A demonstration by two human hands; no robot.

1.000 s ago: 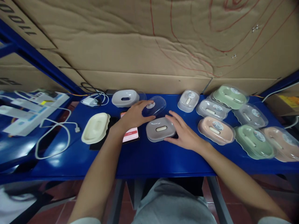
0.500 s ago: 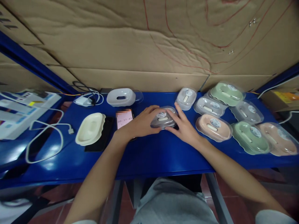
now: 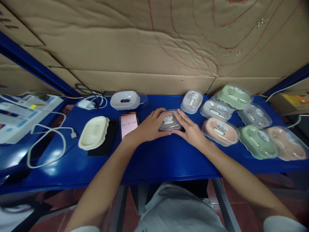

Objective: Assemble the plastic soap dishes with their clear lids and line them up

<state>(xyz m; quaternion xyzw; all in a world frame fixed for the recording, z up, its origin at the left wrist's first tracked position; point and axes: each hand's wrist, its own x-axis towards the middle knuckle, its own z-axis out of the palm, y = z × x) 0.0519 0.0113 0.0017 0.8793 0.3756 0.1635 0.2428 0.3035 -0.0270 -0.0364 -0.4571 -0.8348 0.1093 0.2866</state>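
Note:
A grey soap box [image 3: 169, 123] with a clear lid and a round label sits on the blue table, between my two hands. My left hand [image 3: 154, 126] is curved round its left side, fingers at the far edge and thumb at the near edge. On the opposite side my right hand [image 3: 190, 129] grips it the same way, its thumb along the near edge. Parts of the box's two ends are hidden by my fingers. A phone [image 3: 128, 124] showing a timer lies just left of my left hand.
Several lidded soap boxes stand at the right, among them a pink one [image 3: 220, 131] and a green one [image 3: 258, 141]. A cream tray [image 3: 93, 132] rests on a dark flat object at the left. A white power strip [image 3: 36, 117] and cables lie farther left. Cardboard [image 3: 135, 48] walls the back.
My right hand's fingers have closed in on the box's right side, where they were spread before. The box has shifted slightly, and my left hand has moved slightly right with it.

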